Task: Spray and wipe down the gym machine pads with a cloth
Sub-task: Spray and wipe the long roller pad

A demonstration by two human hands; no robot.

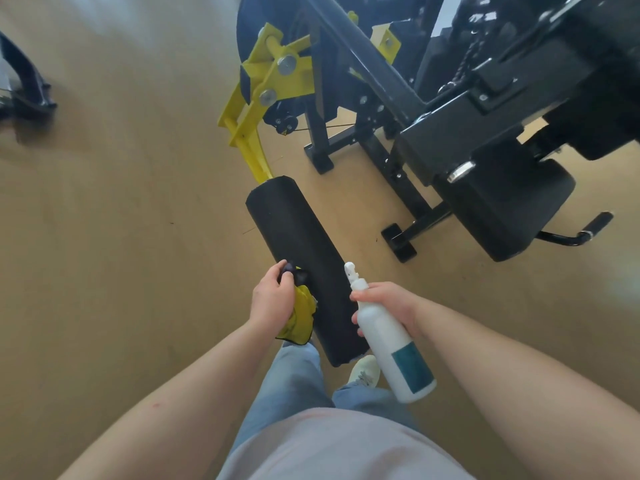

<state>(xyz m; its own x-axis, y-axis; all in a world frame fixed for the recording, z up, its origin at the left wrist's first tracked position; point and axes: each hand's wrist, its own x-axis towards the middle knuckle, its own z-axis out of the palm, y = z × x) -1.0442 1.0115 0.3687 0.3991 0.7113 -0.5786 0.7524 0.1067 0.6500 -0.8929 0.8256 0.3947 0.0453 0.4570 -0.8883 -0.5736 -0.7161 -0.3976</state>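
Two hands flank roller pad (301, 244): left hand (272, 297) clutches cloth (301, 313) at edge, right hand (391, 304) grips spray bottle (391, 344); floor (121, 220) open.

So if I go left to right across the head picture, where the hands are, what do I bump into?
Left hand → yellow cloth → black roller pad → white spray bottle.

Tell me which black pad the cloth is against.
The long cylindrical roller pad on the yellow arm, where the left hand holds the yellow cloth at its side. The broader rounded pad to the right sits on the black frame, untouched.
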